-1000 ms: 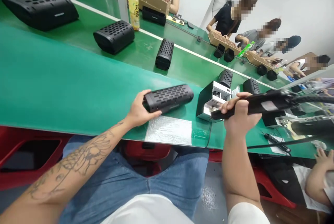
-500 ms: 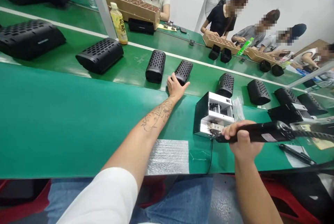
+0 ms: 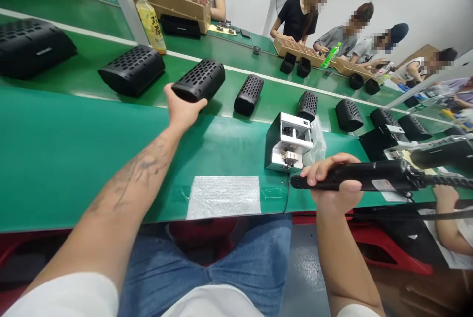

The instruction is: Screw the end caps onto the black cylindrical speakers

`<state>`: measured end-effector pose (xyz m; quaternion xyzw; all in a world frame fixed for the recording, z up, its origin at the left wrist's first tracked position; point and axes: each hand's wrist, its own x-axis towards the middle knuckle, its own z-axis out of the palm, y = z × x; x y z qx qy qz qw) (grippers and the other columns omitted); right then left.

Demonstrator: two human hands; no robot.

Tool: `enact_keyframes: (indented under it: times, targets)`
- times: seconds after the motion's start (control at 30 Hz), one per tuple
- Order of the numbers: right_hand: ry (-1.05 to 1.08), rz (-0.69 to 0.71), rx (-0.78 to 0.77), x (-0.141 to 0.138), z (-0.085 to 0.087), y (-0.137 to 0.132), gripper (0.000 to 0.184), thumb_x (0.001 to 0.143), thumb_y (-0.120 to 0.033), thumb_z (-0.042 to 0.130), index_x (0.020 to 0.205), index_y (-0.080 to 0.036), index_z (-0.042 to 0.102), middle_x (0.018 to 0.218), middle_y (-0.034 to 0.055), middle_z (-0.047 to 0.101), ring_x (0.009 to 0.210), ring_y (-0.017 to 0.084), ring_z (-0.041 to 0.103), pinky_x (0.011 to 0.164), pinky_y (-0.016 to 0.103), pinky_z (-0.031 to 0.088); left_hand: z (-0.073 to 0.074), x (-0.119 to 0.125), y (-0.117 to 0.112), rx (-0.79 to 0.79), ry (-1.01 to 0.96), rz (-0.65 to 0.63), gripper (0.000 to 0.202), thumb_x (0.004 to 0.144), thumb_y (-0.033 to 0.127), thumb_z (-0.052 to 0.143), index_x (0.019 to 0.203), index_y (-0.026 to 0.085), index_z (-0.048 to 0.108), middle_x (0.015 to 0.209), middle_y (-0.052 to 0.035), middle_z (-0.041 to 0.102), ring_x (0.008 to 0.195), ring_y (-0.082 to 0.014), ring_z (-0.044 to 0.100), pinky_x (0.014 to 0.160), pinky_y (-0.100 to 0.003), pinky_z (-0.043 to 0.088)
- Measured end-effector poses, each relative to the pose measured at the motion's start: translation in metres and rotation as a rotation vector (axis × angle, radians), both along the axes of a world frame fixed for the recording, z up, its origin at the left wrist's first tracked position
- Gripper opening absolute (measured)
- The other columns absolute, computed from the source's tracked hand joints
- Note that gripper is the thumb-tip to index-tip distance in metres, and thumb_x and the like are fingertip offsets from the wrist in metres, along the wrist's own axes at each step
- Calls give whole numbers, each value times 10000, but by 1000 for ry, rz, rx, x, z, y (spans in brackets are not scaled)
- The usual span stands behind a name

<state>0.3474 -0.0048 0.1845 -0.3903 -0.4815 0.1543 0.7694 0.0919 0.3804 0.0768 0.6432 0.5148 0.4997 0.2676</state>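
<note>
Okay, clock read from the seat, 12 straight ahead. At 12, a silvery-white sheet (image 3: 224,197) is laid flat by the near edge of the counter (image 3: 66,159). At 2, a black corded tool (image 3: 369,175) is gripped by the right hand (image 3: 336,186): fingers curled round its body, thumb pressed along the near side, nose pointed to 9. At 1, a black-and-silver machine (image 3: 288,142) is set just beyond the nose, with a clear plastic bag (image 3: 318,142) bunched on its 3 o'clock side.

Farther out, just short of 12, a perforated black housing (image 3: 199,80) is held at its near end by the left hand (image 3: 183,110): fingers and thumb spread to the housing's width, clasped on opposite sides. Whether its base is touching the counter can't be told.

A second housing (image 3: 249,94) is placed just past 12, apart from the held one; a third (image 3: 133,70) is placed at 11. Behind them, between 11 and 12, a yellow bottle (image 3: 151,23) is stood upright, backed by a brown carton (image 3: 170,1). At 1, far side, another carton (image 3: 303,53) is being handled by a co-worker in black (image 3: 297,18).
</note>
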Motion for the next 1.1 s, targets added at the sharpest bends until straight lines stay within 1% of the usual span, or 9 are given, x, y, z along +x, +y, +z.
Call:
enact_keyframes:
  times: [0.07, 0.17, 0.27, 0.37, 0.43, 0.53, 0.73, 0.97, 1.1]
  targets:
    - [15, 33, 2, -8, 6, -12, 384, 969, -645, 872, 1116, -297, 802, 657, -63, 660, 452, 152, 579, 514, 354, 613, 2, -58, -51, 10, -8, -54, 1131, 720, 363, 1032, 1654, 248, 405, 1602, -167, 631, 1496, -372, 699, 1313, -548, 603]
    - [37, 60, 12, -18, 17, -29, 392, 978, -666, 860, 1120, -304, 809, 633, -66, 663, 433, 154, 584, 494, 334, 589, 0, -125, -139, -43, 33, -307, 1175, 638, 436, 1056, 1647, 261, 478, 1514, -133, 684, 1355, -363, 771, 1156, -507, 701]
    - [24, 90, 25, -26, 28, -37, 496, 968, -802, 817, 1124, -331, 821, 586, -76, 647, 377, 153, 536, 450, 332, 568, -9, -149, -208, -151, 111, -542, 1143, 660, 478, 1051, 1643, 256, 512, 1524, -140, 696, 1297, -353, 800, 1123, -481, 713]
    - [8, 131, 14, -33, 29, -35, 545, 930, -856, 824, 1083, -333, 822, 567, -76, 646, 360, 163, 524, 429, 347, 566, -22, -142, -242, -246, 168, -734, 1123, 703, 477, 1035, 1665, 267, 494, 1492, -130, 720, 1274, -344, 810, 1126, -471, 707]
    - [11, 158, 1, -40, 24, -29, 554, 910, -855, 850, 1058, -323, 810, 573, -73, 659, 369, 168, 536, 428, 347, 559, -30, -134, -249, -250, 183, -809, 1132, 716, 469, 1015, 1685, 272, 463, 1455, -117, 728, 1260, -339, 807, 1140, -482, 695]
    - [25, 175, -21, -52, 11, -21, 553, 891, -822, 905, 1036, -302, 784, 588, -73, 677, 390, 168, 567, 439, 334, 550, -37, -127, -249, -216, 193, -838, 1133, 723, 439, 989, 1696, 272, 432, 1447, -106, 713, 1254, -327, 787, 1154, -482, 674]
    - [22, 152, -44, -64, -12, -9, 566, 883, -790, 940, 1004, -271, 750, 589, -70, 670, 406, 164, 591, 454, 330, 572, -36, -128, -249, -215, 187, -857, 1132, 727, 414, 981, 1695, 265, 413, 1418, -91, 700, 1186, -293, 762, 1100, -447, 672]
    - [16, 222, -91, -66, -18, -6, 492, 881, -670, 986, 911, -262, 713, 559, -84, 652, 391, 138, 568, 455, 295, 560, -33, -129, -248, -216, 232, -834, 1135, 703, 438, 989, 1692, 274, 457, 1430, -91, 728, 1214, -316, 784, 1107, -438, 673]
    - [11, 258, -157, -68, -18, -8, 538, 813, -692, 1015, 848, -273, 678, 514, -104, 599, 355, 131, 506, 437, 295, 518, -29, -129, -247, -222, 266, -832, 1122, 701, 479, 990, 1684, 274, 491, 1459, -101, 744, 1236, -342, 799, 1120, -450, 676]
